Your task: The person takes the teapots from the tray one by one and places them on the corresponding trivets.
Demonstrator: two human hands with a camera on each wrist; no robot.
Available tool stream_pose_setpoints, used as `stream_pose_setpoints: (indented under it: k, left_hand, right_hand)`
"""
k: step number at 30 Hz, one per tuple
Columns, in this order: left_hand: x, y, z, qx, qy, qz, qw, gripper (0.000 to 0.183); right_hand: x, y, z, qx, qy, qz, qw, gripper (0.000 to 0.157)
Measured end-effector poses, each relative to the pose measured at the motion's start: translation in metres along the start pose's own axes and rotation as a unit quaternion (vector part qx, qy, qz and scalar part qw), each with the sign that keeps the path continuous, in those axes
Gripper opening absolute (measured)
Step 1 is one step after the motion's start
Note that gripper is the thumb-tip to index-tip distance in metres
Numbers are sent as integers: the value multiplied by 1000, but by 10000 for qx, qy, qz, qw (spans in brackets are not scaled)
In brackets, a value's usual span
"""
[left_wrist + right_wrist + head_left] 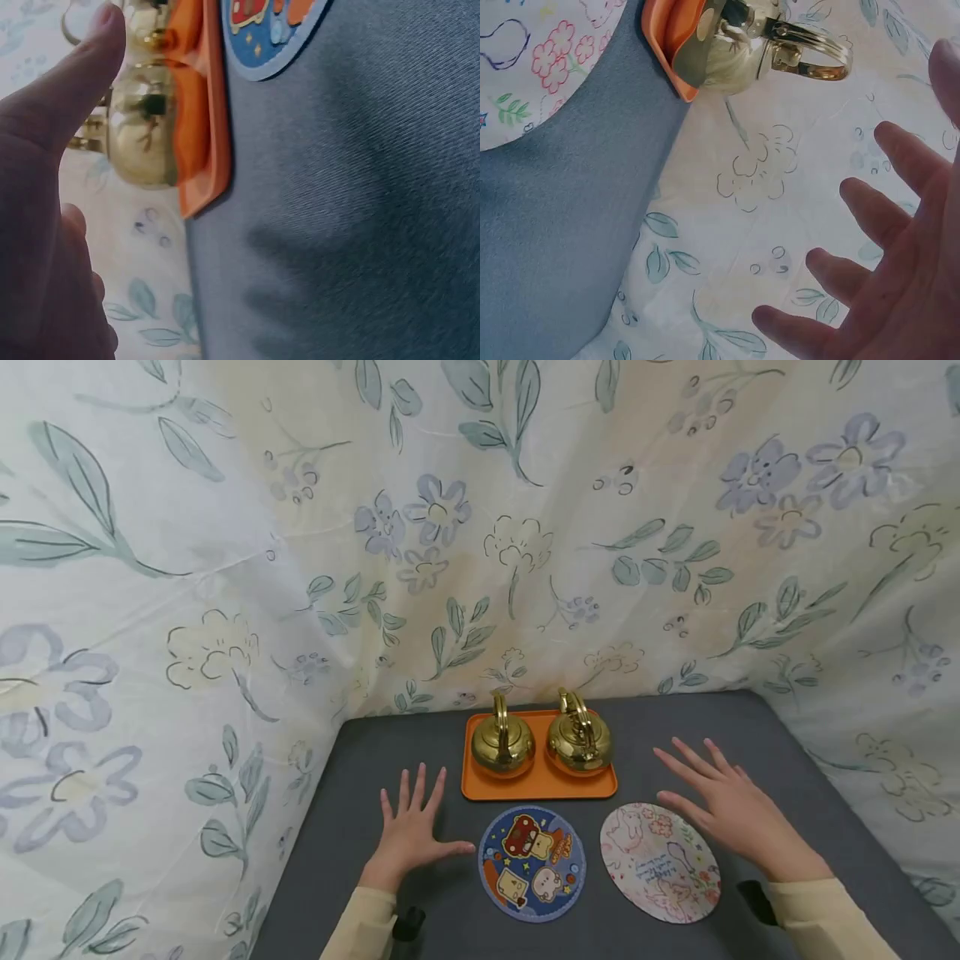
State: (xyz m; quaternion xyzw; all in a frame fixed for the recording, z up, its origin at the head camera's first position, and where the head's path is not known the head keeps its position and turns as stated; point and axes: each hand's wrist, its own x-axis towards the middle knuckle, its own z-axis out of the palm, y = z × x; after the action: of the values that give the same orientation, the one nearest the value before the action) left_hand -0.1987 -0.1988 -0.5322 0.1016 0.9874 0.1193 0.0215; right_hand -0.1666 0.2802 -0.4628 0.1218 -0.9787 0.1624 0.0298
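Observation:
My left hand point(408, 839) is held over the grey table with fingers spread and thumb pointing at a round blue mat point(532, 864) with cartoon figures. Fingers apart and holding nothing, my right hand point(735, 810) hovers beside a pale pink drawn-on mat point(660, 864). Behind the mats lies an orange tray point(540, 790) bearing two brass-coloured kettles. The left kettle point(501, 750) and the right kettle point(579, 747) stand upright, handles on top. In the left wrist view, my thumb point(75, 82) overlaps part of the kettles. The right wrist view shows one shiny kettle point(739, 56) on the tray's corner.
A dark grey cloth covers the table point(360, 768). Floral curtain fabric point(480, 568) hangs close behind the table's back edge and along both sides. Dark wrist devices sit by the left sleeve point(363, 922) and the right sleeve point(828, 914).

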Motion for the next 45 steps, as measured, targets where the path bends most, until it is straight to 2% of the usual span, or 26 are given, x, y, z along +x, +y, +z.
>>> stream_pose_setpoints:
  k: [9,19,22,28,33,40,45]
  left_hand:
    - [10,-6,16,-543,-203,-59,9983,130]
    - [28,-8,29,-1206,-528,-393,9905,121]
    - [34,-7,32,-1332,-465,-426,9891,119]
    - [44,-5,37,-1413,-267,-466,9885,116]
    - [49,-6,43,-1439,-305,-596,9873,113]
    - [60,-7,51,-1453,-375,-744,9859,94]
    - [67,0,53,-1442,-293,-909,9849,82]
  right_hand:
    - [5,-12,-8,188,-23,-74,9998,70]
    - [12,-21,-9,294,509,-516,9969,64]
    - [15,-24,-11,272,632,-606,9958,62]
    - [17,-30,-12,283,823,-734,9935,59]
    - [16,-37,-7,367,834,-685,9935,61]
    - [26,-45,-5,487,928,-872,9907,54]
    - [34,-52,-9,505,996,-1051,9882,51]
